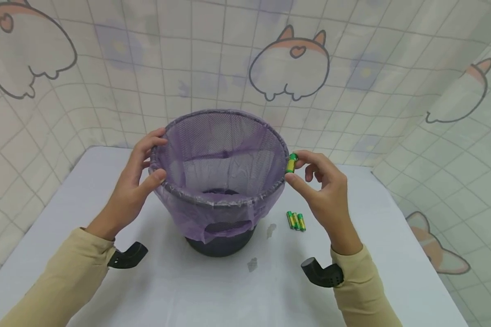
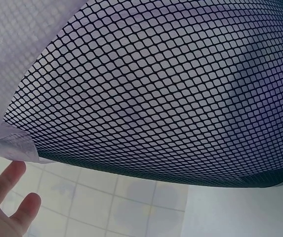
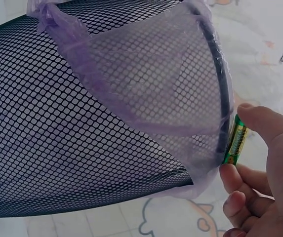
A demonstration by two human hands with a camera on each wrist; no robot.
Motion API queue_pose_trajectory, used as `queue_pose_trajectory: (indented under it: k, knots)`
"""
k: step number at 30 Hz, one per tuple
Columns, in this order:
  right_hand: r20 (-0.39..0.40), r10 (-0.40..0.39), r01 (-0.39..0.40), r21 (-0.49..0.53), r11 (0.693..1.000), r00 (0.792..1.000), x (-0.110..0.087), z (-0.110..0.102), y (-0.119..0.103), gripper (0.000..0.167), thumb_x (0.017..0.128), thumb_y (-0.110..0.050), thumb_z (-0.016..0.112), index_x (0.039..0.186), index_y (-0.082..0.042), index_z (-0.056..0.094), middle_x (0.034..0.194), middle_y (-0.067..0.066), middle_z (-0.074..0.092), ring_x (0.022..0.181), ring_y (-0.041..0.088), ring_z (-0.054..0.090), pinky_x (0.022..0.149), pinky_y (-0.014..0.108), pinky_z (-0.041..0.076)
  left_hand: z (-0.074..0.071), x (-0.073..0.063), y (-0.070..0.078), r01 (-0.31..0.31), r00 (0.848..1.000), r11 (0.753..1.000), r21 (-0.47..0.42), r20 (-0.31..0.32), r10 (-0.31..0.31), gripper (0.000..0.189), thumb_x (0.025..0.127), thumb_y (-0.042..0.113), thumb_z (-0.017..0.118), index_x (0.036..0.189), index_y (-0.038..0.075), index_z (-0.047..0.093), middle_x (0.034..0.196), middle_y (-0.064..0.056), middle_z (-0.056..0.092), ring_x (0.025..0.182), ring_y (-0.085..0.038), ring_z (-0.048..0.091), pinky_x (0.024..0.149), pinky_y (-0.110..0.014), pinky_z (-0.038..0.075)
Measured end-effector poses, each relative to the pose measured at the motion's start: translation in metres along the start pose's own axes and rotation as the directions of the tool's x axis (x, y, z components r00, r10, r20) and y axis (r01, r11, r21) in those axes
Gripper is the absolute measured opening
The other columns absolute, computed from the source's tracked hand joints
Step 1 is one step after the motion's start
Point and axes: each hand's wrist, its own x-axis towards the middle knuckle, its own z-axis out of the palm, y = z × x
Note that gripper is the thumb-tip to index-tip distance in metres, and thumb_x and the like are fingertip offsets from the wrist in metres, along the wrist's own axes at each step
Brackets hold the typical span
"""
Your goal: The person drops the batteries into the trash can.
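Note:
A dark mesh wastebasket stands in the middle, lined with a thin purple bag folded over its rim. My left hand holds the basket's left side, its thumb and fingertips at the rim. At the right side of the rim, my right hand pinches a green and yellow battery between thumb and finger. The battery is close beside the bag-covered rim in both the head and right wrist views. On the table to the right of the basket, three similar batteries lie side by side.
A white-covered table bears the basket, with two small grey patches in front of it. Behind and at the sides hangs a tile-patterned curtain with cartoon animals. Each sleeve carries a black curved device at the wrist.

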Motion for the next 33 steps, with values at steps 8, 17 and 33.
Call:
queue_pose_trajectory:
  k: [8,17,33]
  knots:
    - [0.018,0.005,-0.005,-0.018,1.0,1.0,0.002,0.004,-0.003,0.046,0.075,0.0,0.077,0.119,-0.008,0.067,0.091,0.002,0.057,0.074,0.011,0.043,0.067,0.021,0.035,0.001,-0.001,-0.001,0.003,1.0,1.0,0.011,0.0,-0.003,0.051,0.093,0.013,0.048,0.143,0.015,0.037,0.159,0.007,0.025,0.142,-0.028,0.029,0.101,-0.046,0.023]
    - [0.035,0.016,-0.015,-0.044,0.999,0.999,0.003,0.005,-0.005,0.049,0.075,-0.003,0.078,0.122,-0.009,0.066,0.091,0.004,0.058,0.073,0.011,0.042,0.067,0.021,0.033,0.001,0.0,-0.001,0.002,1.0,1.0,0.013,0.003,-0.002,0.052,0.093,0.012,0.048,0.143,0.015,0.036,0.159,0.006,0.024,0.142,-0.027,0.029,0.101,-0.05,0.023]
    - [-0.003,0.057,-0.057,-0.034,0.998,0.998,-0.014,-0.006,0.005,0.05,0.075,0.0,0.076,0.123,-0.011,0.065,0.093,0.003,0.059,0.069,0.011,0.042,0.064,0.021,0.034,0.002,-0.001,0.0,0.021,1.0,1.0,0.016,0.005,-0.021,0.052,0.094,0.012,0.047,0.144,0.016,0.036,0.159,0.007,0.024,0.14,-0.014,0.029,0.1,-0.036,0.023]
